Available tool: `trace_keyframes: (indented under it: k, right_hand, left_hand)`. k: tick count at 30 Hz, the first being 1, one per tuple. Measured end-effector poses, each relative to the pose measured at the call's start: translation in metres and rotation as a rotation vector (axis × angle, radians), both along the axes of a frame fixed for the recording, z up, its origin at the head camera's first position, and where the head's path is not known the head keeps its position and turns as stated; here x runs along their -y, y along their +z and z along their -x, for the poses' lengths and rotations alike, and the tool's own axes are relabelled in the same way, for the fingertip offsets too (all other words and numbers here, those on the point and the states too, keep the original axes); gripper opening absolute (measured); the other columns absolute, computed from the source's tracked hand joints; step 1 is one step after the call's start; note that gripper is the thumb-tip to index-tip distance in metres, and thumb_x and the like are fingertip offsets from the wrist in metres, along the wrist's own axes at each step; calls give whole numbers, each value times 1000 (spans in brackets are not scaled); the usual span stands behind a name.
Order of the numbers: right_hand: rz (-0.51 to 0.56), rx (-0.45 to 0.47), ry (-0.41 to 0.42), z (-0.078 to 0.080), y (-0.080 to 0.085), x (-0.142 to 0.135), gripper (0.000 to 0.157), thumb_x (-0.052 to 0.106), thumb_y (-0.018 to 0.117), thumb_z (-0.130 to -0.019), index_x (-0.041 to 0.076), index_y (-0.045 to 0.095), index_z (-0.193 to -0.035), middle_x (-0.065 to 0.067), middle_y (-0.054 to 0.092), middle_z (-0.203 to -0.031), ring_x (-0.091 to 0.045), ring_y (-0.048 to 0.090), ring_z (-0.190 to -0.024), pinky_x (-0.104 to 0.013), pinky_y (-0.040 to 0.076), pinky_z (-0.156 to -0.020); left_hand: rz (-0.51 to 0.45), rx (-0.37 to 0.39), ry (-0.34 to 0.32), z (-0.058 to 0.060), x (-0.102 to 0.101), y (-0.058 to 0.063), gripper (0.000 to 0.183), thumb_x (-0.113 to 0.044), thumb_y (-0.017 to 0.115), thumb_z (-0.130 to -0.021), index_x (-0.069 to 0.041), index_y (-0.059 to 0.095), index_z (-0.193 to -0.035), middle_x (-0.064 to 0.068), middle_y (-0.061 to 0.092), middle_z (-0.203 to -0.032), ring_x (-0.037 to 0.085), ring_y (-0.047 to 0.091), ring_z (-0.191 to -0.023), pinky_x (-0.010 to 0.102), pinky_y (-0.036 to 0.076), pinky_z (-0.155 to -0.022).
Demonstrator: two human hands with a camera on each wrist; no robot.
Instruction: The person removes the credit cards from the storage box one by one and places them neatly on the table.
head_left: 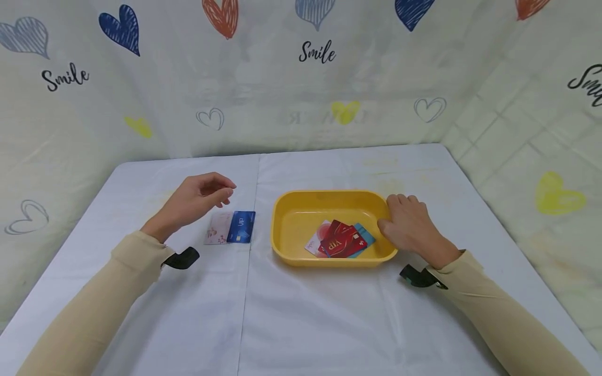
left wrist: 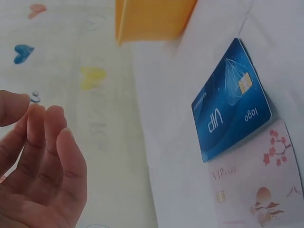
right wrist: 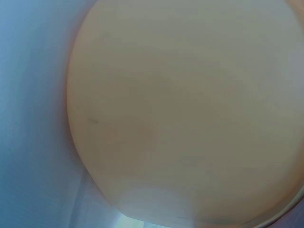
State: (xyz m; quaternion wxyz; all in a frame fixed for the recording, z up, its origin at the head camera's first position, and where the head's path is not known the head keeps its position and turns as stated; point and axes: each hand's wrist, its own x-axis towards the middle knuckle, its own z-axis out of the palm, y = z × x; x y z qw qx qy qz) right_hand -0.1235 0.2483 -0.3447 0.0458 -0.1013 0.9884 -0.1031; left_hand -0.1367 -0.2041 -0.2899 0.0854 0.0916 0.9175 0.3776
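Note:
My left hand (head_left: 197,197) hovers just behind two cards on the table, its fingers loosely bent with nothing between them. A blue VIP card (head_left: 241,227) overlaps a pale pink card (head_left: 218,228) with a blossom print; in the left wrist view the blue card (left wrist: 231,102) lies on top. To their right sits a yellow plastic tray (head_left: 301,261). My right hand (head_left: 414,227) grips the tray's right rim, thumb on the inside. Inside the tray, a red VIP card (head_left: 343,239) lies over a pinkish-white card (head_left: 314,243) and a light blue card (head_left: 366,235).
A white cloth covers the table (head_left: 301,324), with a crease running front to back between the loose cards and the tray. Behind stands a pale curtain (head_left: 263,78) printed with hearts. The tray's yellow surface (right wrist: 180,109) fills most of the right wrist view, blurred.

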Motion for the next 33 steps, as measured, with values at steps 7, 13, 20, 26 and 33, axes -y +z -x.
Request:
trace_keyframes:
  k: [7, 13, 20, 26, 33]
  right_hand:
    - [-4, 3, -1, 1, -1, 0, 37, 23, 44, -93, -7, 53, -112, -17, 54, -94, -37, 45, -90, -47, 39, -77]
    - [-3, 9, -7, 0, -1, 1, 38, 23, 45, -92, -7, 53, -114, -17, 54, -95, -36, 44, -91, -47, 38, -78]
    - [-4, 10, -8, 0, -1, 1, 36, 23, 44, -93, -6, 52, -112, -16, 53, -94, -36, 44, -91, -46, 37, -78]
    - [-7, 7, -10, 0, -1, 0, 36, 24, 43, -92, -6, 52, -111, -16, 53, -94, -36, 44, -91, -46, 37, -78]
    - [-10, -8, -9, 1, -1, -1, 35, 23, 43, -92, -6, 53, -109, -15, 52, -91, -35, 44, -89, -43, 36, -75]
  left_hand:
    - [-4, 4, -43, 3, -17, 7, 32, -42, 60, -104, -19, 65, -126, 7, 72, -115, 29, 68, -104, 30, 57, -90]
    - [-35, -13, -92, 4, -29, 8, 28, -39, 61, -104, -18, 67, -122, 6, 72, -112, 23, 68, -98, 33, 59, -89]
    - [-31, -24, -132, 7, -42, 9, 26, -37, 62, -103, -19, 68, -121, 5, 73, -110, 22, 68, -96, 34, 59, -89]
    - [-47, -47, -172, 9, -53, 14, 23, -33, 63, -103, -19, 68, -119, 4, 73, -106, 21, 69, -93, 38, 61, -90]
    - [-43, -54, -198, 12, -66, 19, 22, -31, 65, -102, -18, 69, -119, 5, 73, -107, 20, 69, -91, 30, 60, -86]
